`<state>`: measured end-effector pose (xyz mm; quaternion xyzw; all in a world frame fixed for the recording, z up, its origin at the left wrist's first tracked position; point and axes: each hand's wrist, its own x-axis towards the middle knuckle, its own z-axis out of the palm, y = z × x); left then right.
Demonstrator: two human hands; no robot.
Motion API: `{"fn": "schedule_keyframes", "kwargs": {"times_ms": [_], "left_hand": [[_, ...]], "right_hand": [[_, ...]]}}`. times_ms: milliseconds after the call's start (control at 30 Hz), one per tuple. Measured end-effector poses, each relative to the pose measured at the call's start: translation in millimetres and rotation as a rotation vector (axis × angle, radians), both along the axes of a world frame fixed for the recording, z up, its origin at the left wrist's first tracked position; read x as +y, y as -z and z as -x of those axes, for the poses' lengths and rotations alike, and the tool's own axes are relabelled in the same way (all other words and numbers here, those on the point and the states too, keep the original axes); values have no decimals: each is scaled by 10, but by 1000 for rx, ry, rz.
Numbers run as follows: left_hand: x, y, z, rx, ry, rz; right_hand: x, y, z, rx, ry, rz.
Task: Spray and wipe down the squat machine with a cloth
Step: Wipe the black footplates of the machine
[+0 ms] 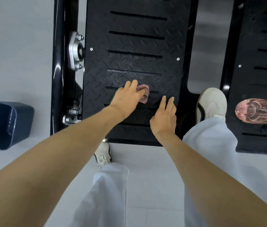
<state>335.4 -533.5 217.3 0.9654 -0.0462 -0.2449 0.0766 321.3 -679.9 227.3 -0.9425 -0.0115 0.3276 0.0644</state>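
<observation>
- Your left hand (126, 97) holds the cloth (143, 94), a small pink bunch gathered under the fingertips and pressed onto the left footplate (129, 46) of the squat machine.
- From the middle of that hand the cloth lies at about 2 o'clock, at the lower centre of the plate.
- Your right hand (163, 118) is empty, fingers straight and loosely spread, just above the same plate. The cloth is at its 11 o'clock, near but apart.
- The plate's long axis runs 12 to 6 and its slots (137, 35) run 9 to 3. Most of the tread lies at 12 o'clock from the cloth.
- Judgement: the wiping step is in hand. The left hand is nearer and already has the cloth, so the next strokes should go out toward 12.
- A pink translucent object (259, 113) lies on the right footplate (260, 79), at 3 o'clock from your right hand and well apart. It is probably the spray bottle, but too blurred to confirm.
- A dark bin (6, 125) stands on the floor at 9 o'clock.
</observation>
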Motion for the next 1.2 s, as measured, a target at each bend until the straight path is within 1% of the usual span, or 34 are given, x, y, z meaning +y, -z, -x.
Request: {"fn": "schedule_keyframes", "kwargs": {"times_ms": [133, 333, 433, 500, 533, 600, 633, 667, 733, 800, 833, 900, 1000, 1067, 1200], "left_hand": [[383, -2, 175, 27, -100, -23], [794, -70, 363, 55, -249, -53], [893, -101, 388, 50, -259, -86], [909, -107, 378, 13, -260, -117], [913, -117, 360, -21, -340, -107], [941, -144, 282, -133, -581, -52], [958, -142, 237, -189, -642, -23], [964, -147, 177, -223, -620, -9], [950, -137, 63, -230, -461, -1], [901, -98, -48, -167, -393, -17], [867, -78, -80, -136, -418, -30], [741, -41, -132, -83, -541, -53], [480, -26, -201, -51, -682, -37], [296, -11, -242, -47, -666, -4], [-149, 3, -415, -31, -551, 79]], "right_hand": [[135, 15, 86, 33, -57, 9], [191, 19, 92, 21, -49, 31], [188, 6, 52, 11, -28, 26], [208, 4, -3, -1, -2, 16], [224, 6, -34, -6, 14, 9], [265, 11, -108, -16, 36, -8], [284, 18, -137, -20, 40, -14], [303, 27, -171, -22, 41, -19], [324, 42, -227, -22, 49, -22], [325, 67, -289, -30, 60, -21], [331, 70, -311, -38, 65, -21], [340, 87, -367, -58, 78, -27], [367, 114, -411, -79, 120, -45], [379, 123, -409, -97, 145, -59], [339, 141, -464, -144, 165, -91]]}}
